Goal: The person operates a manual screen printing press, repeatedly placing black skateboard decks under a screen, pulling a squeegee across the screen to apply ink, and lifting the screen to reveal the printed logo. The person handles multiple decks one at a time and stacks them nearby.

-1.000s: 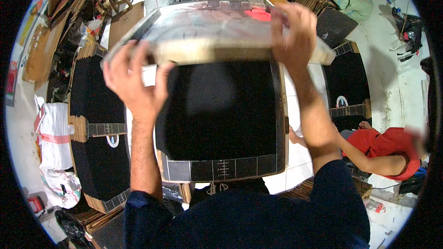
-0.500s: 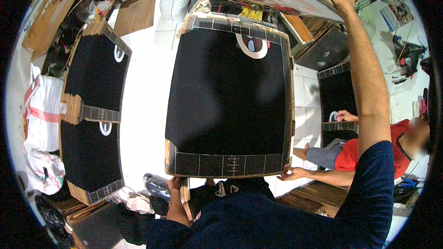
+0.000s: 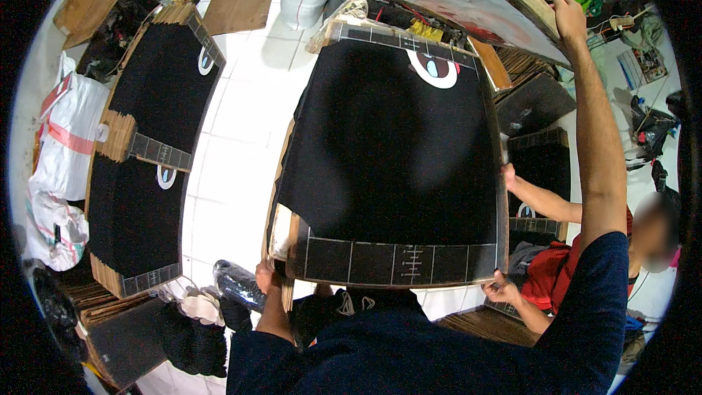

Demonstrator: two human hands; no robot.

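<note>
In front of me lies a large board (image 3: pixel 395 262), its near strip marked with white lines. Black cloth (image 3: pixel 387 153) covers most of it, with a printed eye (image 3: pixel 433 69) near the far right. My left hand (image 3: pixel 268 276) is closed on the board's near left corner, fingers partly hidden. Raised at far right, my right hand (image 3: pixel 567 18) grips the wooden rim of a tilted, paint-stained frame (image 3: pixel 431 1). A co-worker's two hands (image 3: pixel 510 177) touch the board's right edge and near right corner.
Two boards with black cloth (image 3: pixel 139 212) and printed eyes lie at left, near white sacks (image 3: pixel 73 132). The co-worker in red (image 3: pixel 537 274) sits at right beside another cloth-covered board (image 3: pixel 541 168). A plastic-wrapped bundle (image 3: pixel 238 284) lies near my left arm.
My view has swung, so the board sits farther right. The co-worker's farther hand has moved from the right-hand board onto the edge of mine. My hands keep their grips.
</note>
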